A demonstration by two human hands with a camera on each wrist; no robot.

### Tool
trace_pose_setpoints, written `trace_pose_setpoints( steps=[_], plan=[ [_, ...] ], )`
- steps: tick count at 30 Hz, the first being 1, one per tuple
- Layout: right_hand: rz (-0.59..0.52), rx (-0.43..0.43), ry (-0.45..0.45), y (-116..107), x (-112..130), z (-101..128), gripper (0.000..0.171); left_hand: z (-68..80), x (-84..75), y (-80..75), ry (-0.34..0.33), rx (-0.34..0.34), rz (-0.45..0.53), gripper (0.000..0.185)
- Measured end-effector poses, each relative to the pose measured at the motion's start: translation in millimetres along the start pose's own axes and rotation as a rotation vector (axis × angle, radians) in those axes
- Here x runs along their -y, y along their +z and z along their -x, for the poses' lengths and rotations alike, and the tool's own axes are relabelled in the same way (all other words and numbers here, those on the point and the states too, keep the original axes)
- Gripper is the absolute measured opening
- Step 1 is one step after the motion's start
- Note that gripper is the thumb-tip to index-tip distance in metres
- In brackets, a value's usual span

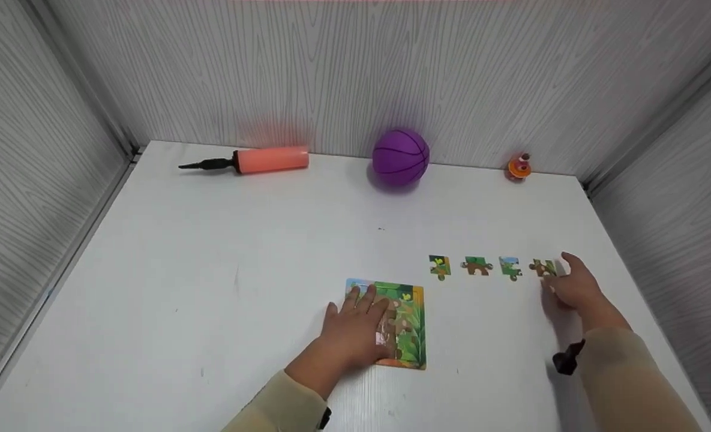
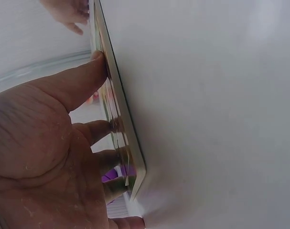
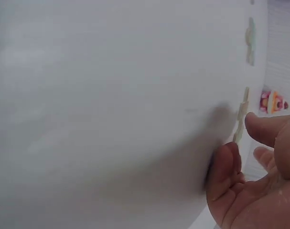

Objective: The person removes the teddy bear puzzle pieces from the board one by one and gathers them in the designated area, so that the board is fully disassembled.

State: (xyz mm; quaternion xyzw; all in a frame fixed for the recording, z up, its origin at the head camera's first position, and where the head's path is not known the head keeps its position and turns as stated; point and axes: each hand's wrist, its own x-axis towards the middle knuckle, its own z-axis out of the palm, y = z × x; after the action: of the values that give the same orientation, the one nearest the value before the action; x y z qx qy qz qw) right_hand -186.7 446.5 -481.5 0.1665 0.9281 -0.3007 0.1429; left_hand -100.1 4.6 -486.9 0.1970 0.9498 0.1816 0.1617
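A colourful puzzle board (image 1: 412, 327) lies flat on the white table (image 1: 211, 288), near its front edge. My left hand (image 1: 355, 330) rests on the board with fingers straight; the left wrist view shows the fingers (image 2: 82, 81) pressing the puzzle board (image 2: 118, 119) from above. To the right, several loose puzzle pieces lie in a row, from the first piece (image 1: 440, 267) to the rightmost piece (image 1: 543, 267). My right hand (image 1: 571, 285) sits at the rightmost piece (image 3: 240, 117), with thumb and fingers (image 3: 228, 160) loosely spread beside it and no visible grip.
An orange hand pump (image 1: 259, 161), a purple ball (image 1: 401, 157) and a small orange toy (image 1: 519, 167) stand along the back wall. Grey panelled walls close the table on three sides. The small orange toy (image 3: 273, 101) also shows in the right wrist view.
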Motion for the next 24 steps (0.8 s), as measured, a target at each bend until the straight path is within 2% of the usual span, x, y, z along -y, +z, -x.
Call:
trace_pose_setpoints(
  steps=[3, 6, 12, 17, 20, 24],
  plan=[
    [-0.001, -0.016, -0.012, 2.4, 14.1, 9.8, 0.076, -2.0, -0.1, 0.4, 0.002, -0.014, -0.017, 0.095],
    [0.019, -0.036, -0.091, 7.8, 32.4, 23.6, 0.070, -4.8, 1.2, -0.8, 0.010, -0.031, -0.012, 0.095],
    [-0.021, -0.028, -0.278, 26.1, 76.3, 53.4, 0.059, -6.2, 9.1, -9.7, -0.009, -0.096, 0.126, 0.074],
    [-0.021, -0.035, -0.385, 51.7, 109.9, 77.8, 0.057, -5.2, 17.2, -17.6, -0.010, -0.126, 0.202, 0.063],
    [-0.010, -0.015, -0.427, 71.7, 126.4, 91.5, 0.056, -4.2, 21.7, -20.1, -0.012, -0.121, 0.190, 0.064],
    [-0.038, 0.054, -0.469, 101.4, 146.9, 107.2, 0.055, -1.7, 27.3, -18.8, -0.021, -0.118, 0.164, 0.063]
  ],
)
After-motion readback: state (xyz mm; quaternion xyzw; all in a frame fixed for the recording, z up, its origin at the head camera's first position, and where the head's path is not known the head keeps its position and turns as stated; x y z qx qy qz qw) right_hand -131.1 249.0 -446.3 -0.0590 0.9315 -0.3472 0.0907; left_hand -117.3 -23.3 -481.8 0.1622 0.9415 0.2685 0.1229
